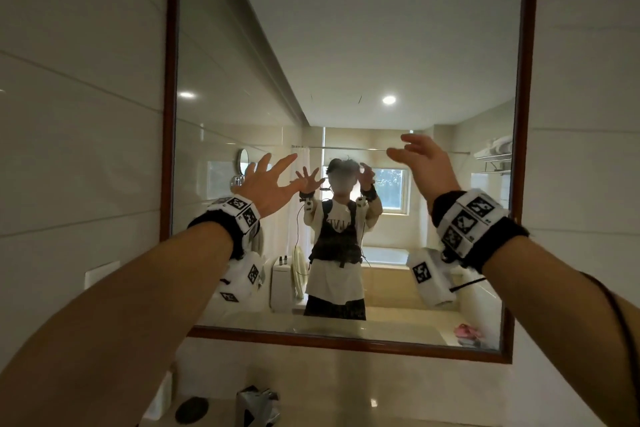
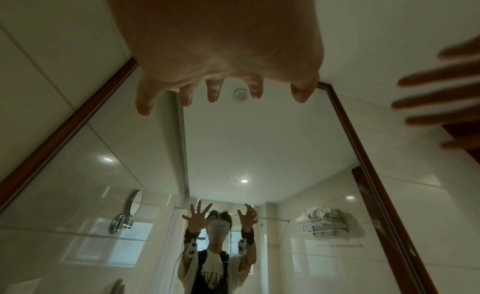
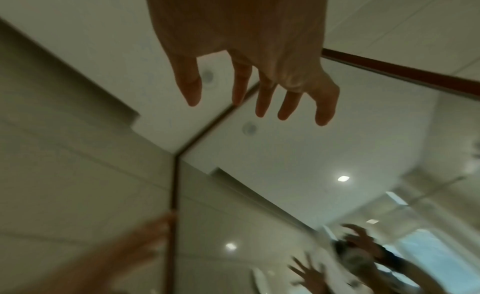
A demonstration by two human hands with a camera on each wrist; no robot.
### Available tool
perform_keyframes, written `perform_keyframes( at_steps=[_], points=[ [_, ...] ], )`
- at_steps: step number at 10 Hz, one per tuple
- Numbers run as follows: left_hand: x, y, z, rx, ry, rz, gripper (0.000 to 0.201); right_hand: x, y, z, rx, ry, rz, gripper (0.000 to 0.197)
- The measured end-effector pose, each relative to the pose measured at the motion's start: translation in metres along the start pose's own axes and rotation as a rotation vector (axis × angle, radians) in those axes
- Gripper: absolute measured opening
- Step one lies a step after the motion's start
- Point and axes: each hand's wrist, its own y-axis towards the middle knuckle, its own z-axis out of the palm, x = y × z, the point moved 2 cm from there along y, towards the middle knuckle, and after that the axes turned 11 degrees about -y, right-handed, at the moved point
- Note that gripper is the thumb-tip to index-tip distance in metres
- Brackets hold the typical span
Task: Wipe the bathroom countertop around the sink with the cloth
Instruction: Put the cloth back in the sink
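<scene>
Raising our left hand [image 1: 268, 184] and right hand [image 1: 424, 163] splayed and empty before the mirror [image 1: 346, 45], we risk never finding the unseen cloth.

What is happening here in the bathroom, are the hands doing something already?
Not yet. A person stands facing the mirror with both arms raised. The left hand and the right hand are up in front of the glass, fingers spread, holding nothing. No cloth is visible in any view. Only a strip of the countertop shows at the bottom of the head view, so the wiping has not started.
</scene>
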Motion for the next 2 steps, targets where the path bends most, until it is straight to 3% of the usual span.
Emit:
perform_keyframes(
  at_steps=[1, 2],
  points=[
    [-0.004, -0.003, -0.004, -0.030, -0.031, 0.041, 0.066, 0.064, -0.039, -0.030, 0.006, 0.142, -0.168, 0.027],
    [-0.004, -0.010, -0.005, -0.017, -0.060, 0.035, 0.081, 0.118, -0.092, -0.075, -0.023, 0.238, -0.451, 0.014]
  ],
)
